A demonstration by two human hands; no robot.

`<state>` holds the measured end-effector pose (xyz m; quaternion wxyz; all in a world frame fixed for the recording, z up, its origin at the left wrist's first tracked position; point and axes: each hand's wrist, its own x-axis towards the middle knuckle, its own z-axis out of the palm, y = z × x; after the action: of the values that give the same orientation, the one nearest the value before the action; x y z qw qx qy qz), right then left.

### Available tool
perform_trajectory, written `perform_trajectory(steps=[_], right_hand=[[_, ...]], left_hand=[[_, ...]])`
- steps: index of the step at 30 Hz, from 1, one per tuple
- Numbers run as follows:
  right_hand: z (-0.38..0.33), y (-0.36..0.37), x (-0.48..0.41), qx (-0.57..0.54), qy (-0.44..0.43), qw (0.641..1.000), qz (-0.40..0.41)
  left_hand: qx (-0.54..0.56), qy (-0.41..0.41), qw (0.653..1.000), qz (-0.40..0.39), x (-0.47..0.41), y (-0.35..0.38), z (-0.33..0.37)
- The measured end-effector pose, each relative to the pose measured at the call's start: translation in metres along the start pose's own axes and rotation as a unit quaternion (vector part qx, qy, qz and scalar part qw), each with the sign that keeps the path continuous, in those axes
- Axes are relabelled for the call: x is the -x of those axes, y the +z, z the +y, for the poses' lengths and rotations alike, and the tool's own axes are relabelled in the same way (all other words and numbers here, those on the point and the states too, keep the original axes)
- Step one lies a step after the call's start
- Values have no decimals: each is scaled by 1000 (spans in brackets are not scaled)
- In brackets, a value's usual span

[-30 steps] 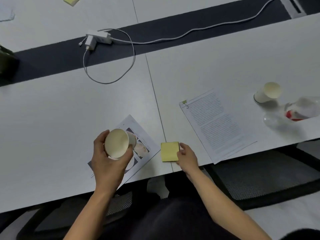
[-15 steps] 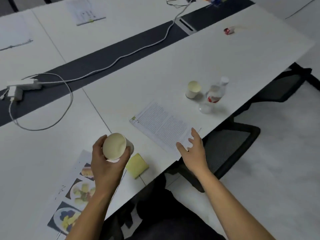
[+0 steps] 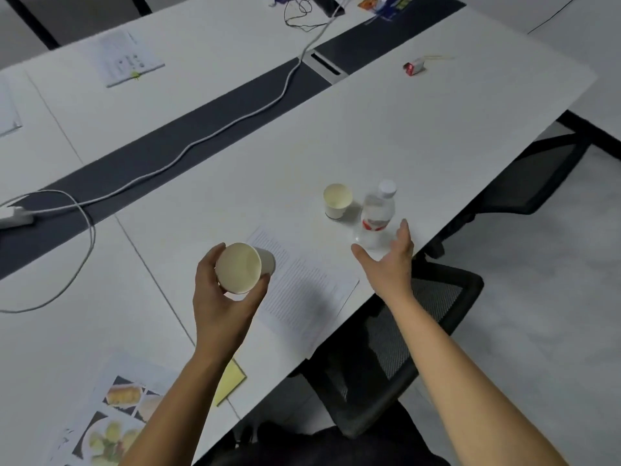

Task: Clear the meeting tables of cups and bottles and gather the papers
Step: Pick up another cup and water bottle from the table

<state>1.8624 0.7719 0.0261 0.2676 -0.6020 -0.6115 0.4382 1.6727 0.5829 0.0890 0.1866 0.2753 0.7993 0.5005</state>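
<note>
Head view: held paper cup [image 3: 239, 268] is in the left hand [image 3: 221, 297], fingers wrapped round its wall, tipped with the mouth toward the camera, above the table [image 3: 437, 129]. Right hand [image 3: 389, 260] is spread, palm down, at the base of the bottle [image 3: 376, 213]; can't tell if it touches. The bottle is upright near the table edge, with the second cup [image 3: 337, 205] just beside it. Text sheet [image 3: 302, 290] lies between the hands, partly under the left hand. Sticky pad [image 3: 232, 381] and photo sheet [image 3: 117, 408] are near the left forearm.

White cable [image 3: 201, 142] runs along the dark centre strip. Small red carton [image 3: 414, 67] sits at the far right. Chair [image 3: 420, 314] is tucked under the edge.

Count: 2 cups, 1 bottle, 4 papers including the far sheet [image 3: 127, 58] and the left-edge sheet [image 3: 6, 109], 1 sticky pad.
</note>
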Motion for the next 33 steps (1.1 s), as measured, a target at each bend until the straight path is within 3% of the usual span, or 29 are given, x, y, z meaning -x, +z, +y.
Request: perform_trajectory(steps=[4,7,14,19,22,30,33], right_hand=[[0,5,-67,-4,-24,1000,-17],[4,-2,-109,27,-64,997,-32],[21,-38,-163,44,-67,997,-20],[28,-48,-166,54,-73,994,-66],[29,-55,-160,54,-59,994,-78],[33,-64,-132,70,-77,987,-123],[16,-62,-120,43,-65,981,-175]], left_hand=[[-23,-39,999,1,-30,54,19],[-40,-35,998,-17,-61,100,37],[-53,-25,997,-46,-121,194,55],[-169,-26,979,-106,-143,236,24],[-184,-63,969,-151,-145,249,6],[-134,-144,970,-140,-83,229,3],[-102,-174,978,-48,-40,193,7]])
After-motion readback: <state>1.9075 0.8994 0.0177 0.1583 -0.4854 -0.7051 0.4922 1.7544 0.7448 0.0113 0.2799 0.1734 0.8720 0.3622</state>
